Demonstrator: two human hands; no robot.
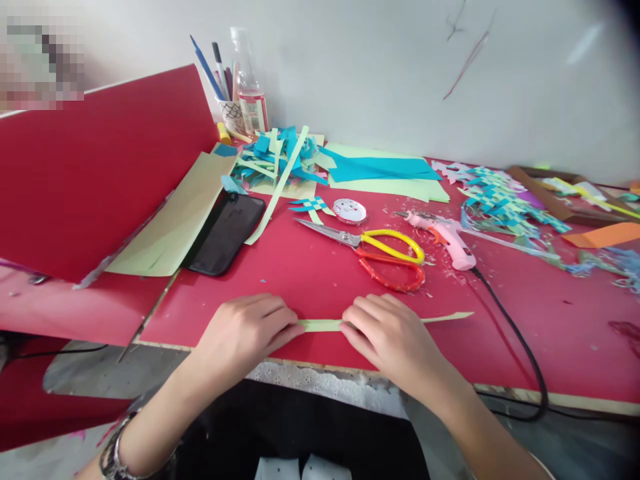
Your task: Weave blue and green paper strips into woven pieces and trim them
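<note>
A narrow pale green paper strip (pixel 321 325) runs left to right near the front edge of the red table. My left hand (pixel 255 323) pinches its left end between thumb and fingers. Farther along the strip, my right hand (pixel 383 327) is closed on it, and a free end sticks out to the right. Just beyond my hands lie scissors (pixel 357 243) with one yellow and one red handle. To their right is a pink glue gun (pixel 445 240) with a black cord. A small woven blue and green paper piece (pixel 313 205) rests behind the scissors.
A black phone (pixel 225 233) lies at left beside a green sheet (pixel 165 227) and a raised red board (pixel 110 173). Behind are paper scraps (pixel 285 157), blue strips (pixel 383 168), a bottle (pixel 253 100) and a round lid (pixel 349 211). Woven pieces (pixel 500 197) sit by a brown tray (pixel 540 200).
</note>
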